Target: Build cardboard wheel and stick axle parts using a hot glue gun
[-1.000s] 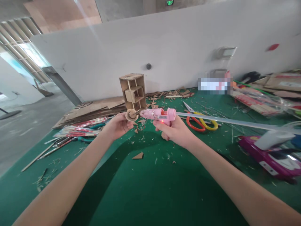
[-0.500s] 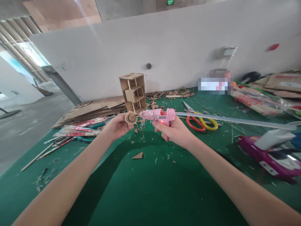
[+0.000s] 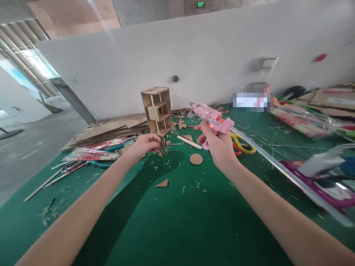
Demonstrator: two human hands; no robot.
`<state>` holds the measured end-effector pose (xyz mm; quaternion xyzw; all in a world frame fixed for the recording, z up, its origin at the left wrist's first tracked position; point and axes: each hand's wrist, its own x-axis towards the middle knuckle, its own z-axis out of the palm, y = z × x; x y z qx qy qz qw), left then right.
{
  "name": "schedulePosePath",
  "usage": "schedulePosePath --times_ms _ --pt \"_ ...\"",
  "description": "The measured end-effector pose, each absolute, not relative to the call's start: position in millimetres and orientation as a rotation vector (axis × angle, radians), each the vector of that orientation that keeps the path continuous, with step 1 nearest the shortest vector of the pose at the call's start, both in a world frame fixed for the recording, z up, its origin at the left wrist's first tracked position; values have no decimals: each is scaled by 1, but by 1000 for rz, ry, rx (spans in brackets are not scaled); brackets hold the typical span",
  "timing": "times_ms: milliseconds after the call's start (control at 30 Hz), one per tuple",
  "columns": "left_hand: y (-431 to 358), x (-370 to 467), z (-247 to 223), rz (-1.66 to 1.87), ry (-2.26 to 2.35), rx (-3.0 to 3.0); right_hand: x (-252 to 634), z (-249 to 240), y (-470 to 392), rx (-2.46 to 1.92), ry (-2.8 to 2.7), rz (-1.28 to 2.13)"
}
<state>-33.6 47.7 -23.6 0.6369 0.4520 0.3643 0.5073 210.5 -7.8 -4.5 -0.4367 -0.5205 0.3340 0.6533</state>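
My left hand is closed, its fingertips pinching a small round cardboard piece, turned almost edge-on and partly blurred. In my right hand is a pink hot glue gun with its red light on. Its nozzle is raised and points to the upper left, apart from the cardboard piece. A long translucent glue stick trails from its back. On the table between the hands lie a flat cardboard disc and a pale wooden stick. Behind my left hand stands a small cardboard shelf.
Scissors lie partly behind my right hand. Wrapped sticks and flat cardboard lie at left. A purple device and bagged materials are at right. Scraps litter the green table before the white wall.
My right hand has moved the glue gun up and right, away from the cardboard piece. The left hand has turned the piece edge-on. The disc and stick on the table now show.
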Motion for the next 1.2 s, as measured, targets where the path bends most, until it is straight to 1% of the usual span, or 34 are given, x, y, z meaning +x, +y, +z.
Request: schedulePosePath --times_ms 100,267,467,667,933,1200 --pt "49 -35 -25 878 1174 1698 219 -9 3 -1050 -1066 765" --pt "50 -38 -27 945 1128 1687 223 -10 4 -1048 -1134 830" --pt "52 -32 -36 1195 981 1421 213 -2 -14 -818 -1363 1034" --pt "55 -29 -42 1379 910 1156 199 -12 -20 -950 -1392 1148" --pt "51 -22 -38 1416 1021 1196 192 -32 -13 -1101 -1407 1067" --pt "44 -11 -36 1360 1000 1321 190 -35 -16 -1239 -1556 917"
